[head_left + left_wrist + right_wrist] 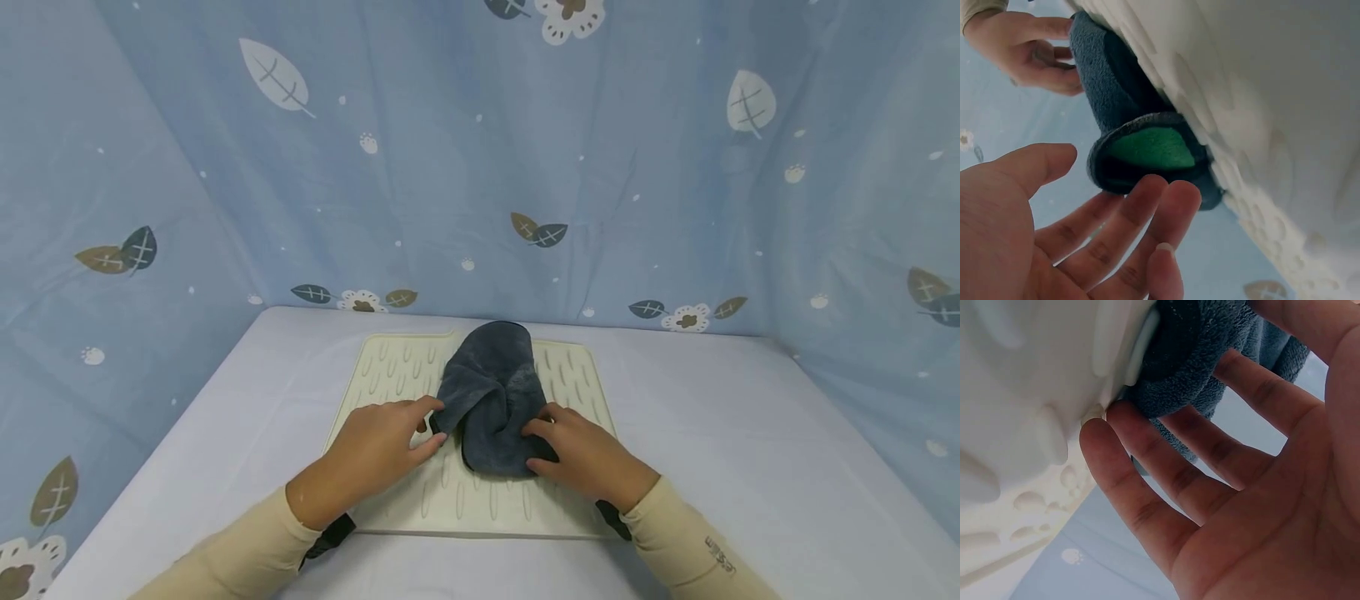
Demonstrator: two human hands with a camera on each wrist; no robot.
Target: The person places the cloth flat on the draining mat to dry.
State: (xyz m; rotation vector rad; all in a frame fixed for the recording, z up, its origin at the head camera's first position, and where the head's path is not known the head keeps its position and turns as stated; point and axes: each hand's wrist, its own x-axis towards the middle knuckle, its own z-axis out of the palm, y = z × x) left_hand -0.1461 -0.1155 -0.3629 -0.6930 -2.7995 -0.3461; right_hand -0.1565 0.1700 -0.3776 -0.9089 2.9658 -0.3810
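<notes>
A dark blue-grey plush cloth (491, 408), bunched and partly folded over itself, lies on a cream ribbed mat (405, 504). In the left wrist view a fold of the cloth (1104, 81) gapes and shows a bright green inner face (1154, 148). My left hand (375, 446) is at the cloth's left corner, thumb and fingers apart, fingertips right at the fold's edge. On the opposite side my right hand (577, 450) touches the cloth's lower right edge. Its fingers (1141, 506) are spread and nearly straight, tips against the cloth and close over the mat.
The mat lies on a white-covered table (697, 417), with white surface to its left and right. Blue fabric with leaf and flower prints (450, 167) hangs behind and along both sides. Dark straps (330, 533) show under the wrists, below beige sleeves (247, 542).
</notes>
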